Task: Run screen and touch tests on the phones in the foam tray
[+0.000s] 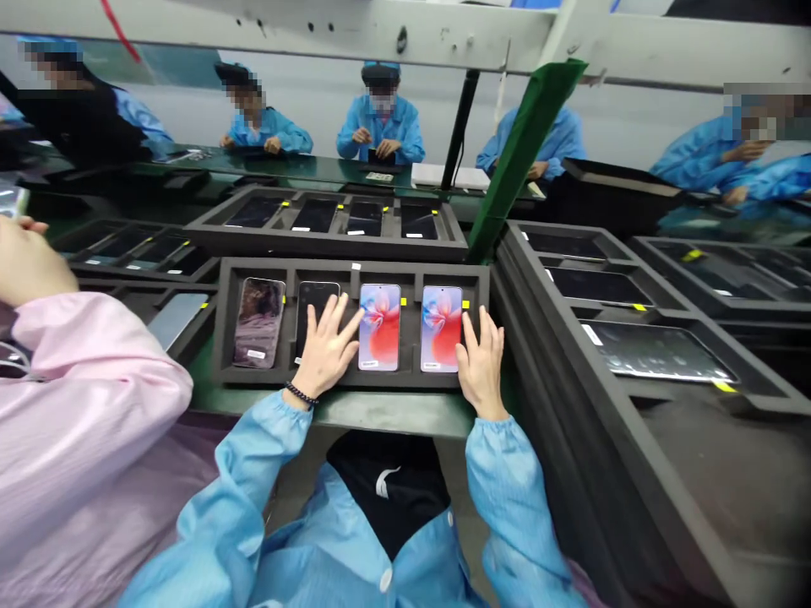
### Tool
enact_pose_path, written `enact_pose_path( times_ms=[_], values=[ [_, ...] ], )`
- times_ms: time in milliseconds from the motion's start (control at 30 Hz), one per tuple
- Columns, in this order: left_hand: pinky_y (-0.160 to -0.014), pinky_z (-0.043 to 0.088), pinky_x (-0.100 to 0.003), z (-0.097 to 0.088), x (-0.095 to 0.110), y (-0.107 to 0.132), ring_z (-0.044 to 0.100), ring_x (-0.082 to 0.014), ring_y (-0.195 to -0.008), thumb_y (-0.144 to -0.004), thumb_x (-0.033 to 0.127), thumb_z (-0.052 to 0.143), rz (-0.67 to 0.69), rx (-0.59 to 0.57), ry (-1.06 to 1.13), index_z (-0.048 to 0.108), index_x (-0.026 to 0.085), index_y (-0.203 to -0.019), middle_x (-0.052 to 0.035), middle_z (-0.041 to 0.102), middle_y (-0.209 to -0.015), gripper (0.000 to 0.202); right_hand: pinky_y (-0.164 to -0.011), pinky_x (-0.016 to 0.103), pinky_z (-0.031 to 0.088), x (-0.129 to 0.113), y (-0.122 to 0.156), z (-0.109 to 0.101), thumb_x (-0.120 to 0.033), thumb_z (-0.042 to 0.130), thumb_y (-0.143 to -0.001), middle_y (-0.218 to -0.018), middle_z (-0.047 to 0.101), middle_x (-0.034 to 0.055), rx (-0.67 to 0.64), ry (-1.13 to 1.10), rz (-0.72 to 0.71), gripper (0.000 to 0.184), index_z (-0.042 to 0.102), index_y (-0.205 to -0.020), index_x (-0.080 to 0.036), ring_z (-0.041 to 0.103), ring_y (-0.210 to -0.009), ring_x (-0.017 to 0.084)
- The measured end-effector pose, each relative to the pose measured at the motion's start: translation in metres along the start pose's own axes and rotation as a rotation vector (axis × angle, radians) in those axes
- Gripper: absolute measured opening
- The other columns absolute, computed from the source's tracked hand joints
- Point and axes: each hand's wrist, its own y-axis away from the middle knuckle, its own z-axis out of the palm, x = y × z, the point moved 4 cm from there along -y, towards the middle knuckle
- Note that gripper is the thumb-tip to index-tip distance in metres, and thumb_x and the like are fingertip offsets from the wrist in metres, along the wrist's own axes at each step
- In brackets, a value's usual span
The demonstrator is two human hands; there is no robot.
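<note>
A black foam tray with several slots lies on the green belt in front of me. Its leftmost slot holds a phone with a dim screen. Beside it a dark-screened phone lies under my left hand, whose fingers are spread flat across it. Two phones with lit red-and-blue screens fill the right slots. My right hand rests on the tray's right edge, fingers stretched out, touching the rightmost lit phone's side.
Another tray of dark phones sits just behind. Stacked black trays with larger screens rise at my right. A co-worker's pink sleeve crowds my left. Several people in blue coats work across the far belt. A green post leans over the trays.
</note>
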Motion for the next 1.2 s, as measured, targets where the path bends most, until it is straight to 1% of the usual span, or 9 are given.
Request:
enact_pose_path(
  times_ms=[67, 200, 333, 433, 500, 567, 800, 967, 1200],
  values=[
    [-0.126, 0.002, -0.066, 0.002, -0.001, -0.002, 0.017, -0.0347, -0.158, -0.104, 0.038, 0.036, -0.057, 0.083, 0.007, 0.043, 0.019, -0.155, -0.0187, 0.026, -0.167, 0.055, -0.124, 0.067, 0.019, -0.002, 0.001, -0.001, -0.04, 0.035, -0.106, -0.169, 0.025, 0.0119, 0.008, 0.011, 0.011, 0.057, 0.03, -0.161, -0.026, 0.029, -0.153, 0.033],
    [-0.127, 0.0, -0.064, 0.003, 0.008, 0.003, 0.018, -0.0337, -0.158, -0.103, 0.037, 0.04, 0.006, 0.063, 0.027, 0.047, 0.025, -0.153, -0.014, 0.026, -0.168, 0.052, -0.127, 0.063, 0.017, -0.014, 0.004, -0.001, -0.035, 0.04, -0.106, -0.17, 0.025, 0.0061, -0.058, 0.047, -0.093, 0.049, 0.043, -0.155, -0.033, 0.03, -0.153, 0.03],
    [-0.126, 0.003, -0.066, 0.001, 0.015, 0.009, 0.02, -0.0333, -0.158, -0.102, 0.033, 0.044, 0.092, 0.001, 0.021, 0.053, 0.025, -0.149, -0.0146, 0.031, -0.166, 0.048, -0.126, 0.062, 0.019, -0.021, 0.008, -0.002, -0.033, 0.043, -0.105, -0.166, 0.036, 0.0062, -0.042, 0.042, -0.122, 0.042, 0.057, -0.145, -0.031, 0.036, -0.15, 0.028],
    [-0.126, 0.008, -0.067, -0.004, 0.016, 0.016, 0.03, -0.0314, -0.154, -0.1, 0.03, 0.044, 0.182, 0.024, 0.086, 0.074, 0.026, -0.12, -0.0092, 0.052, -0.154, 0.036, -0.123, 0.056, 0.03, -0.021, 0.012, -0.008, -0.028, 0.042, -0.104, -0.143, 0.064, 0.0009, 0.074, -0.047, -0.136, 0.037, 0.079, -0.1, -0.029, 0.055, -0.134, 0.024],
    [-0.127, 0.016, -0.065, -0.009, 0.016, 0.018, 0.042, -0.0295, -0.148, -0.098, 0.03, 0.044, 0.237, 0.05, 0.152, 0.078, 0.027, -0.094, -0.0056, 0.064, -0.142, 0.035, -0.116, 0.051, 0.039, -0.019, 0.012, -0.013, -0.026, 0.039, -0.102, -0.12, 0.076, -0.0012, 0.138, -0.09, -0.135, 0.048, 0.074, -0.069, -0.027, 0.064, -0.117, 0.022],
    [-0.127, 0.021, -0.062, -0.014, 0.015, 0.014, 0.049, -0.0284, -0.142, -0.097, 0.032, 0.043, 0.246, 0.095, 0.192, 0.077, 0.027, -0.085, -0.0052, 0.069, -0.134, 0.036, -0.111, 0.051, 0.043, -0.017, 0.006, -0.018, -0.025, 0.034, -0.102, -0.11, 0.079, -0.0003, 0.18, -0.095, -0.112, 0.054, 0.069, -0.061, -0.026, 0.066, -0.111, 0.023],
    [-0.129, 0.01, -0.062, -0.017, 0.011, -0.037, 0.043, -0.0301, -0.146, -0.101, 0.037, 0.028, -0.006, 0.423, 0.174, 0.077, 0.024, -0.113, -0.0092, 0.061, -0.143, 0.052, -0.11, 0.046, 0.046, -0.015, -0.044, -0.017, -0.029, 0.03, -0.102, -0.136, 0.066, 0.0058, 0.352, -0.093, 0.055, 0.049, 0.079, -0.101, -0.023, 0.059, -0.127, 0.025],
    [-0.128, 0.004, -0.064, 0.004, 0.005, -0.042, 0.031, -0.0323, -0.153, -0.1, 0.04, 0.031, -0.158, 0.271, 0.155, 0.073, 0.023, -0.125, -0.0106, 0.048, -0.156, 0.051, -0.114, 0.048, 0.042, -0.018, -0.037, -0.004, -0.031, 0.032, -0.101, -0.143, 0.06, 0.0055, 0.302, -0.032, 0.028, 0.047, 0.076, -0.115, -0.027, 0.055, -0.13, 0.027],
    [-0.126, -0.003, -0.067, 0.008, 0.009, -0.037, 0.023, -0.0331, -0.156, -0.101, 0.036, 0.04, -0.059, 0.199, 0.13, 0.069, 0.032, -0.131, -0.0054, 0.038, -0.164, 0.042, -0.11, 0.046, 0.045, -0.017, -0.031, -0.004, -0.031, 0.032, -0.102, -0.141, 0.061, 0.0052, 0.278, -0.025, 0.043, 0.046, 0.076, -0.115, -0.027, 0.057, -0.126, 0.027]
  ],
)
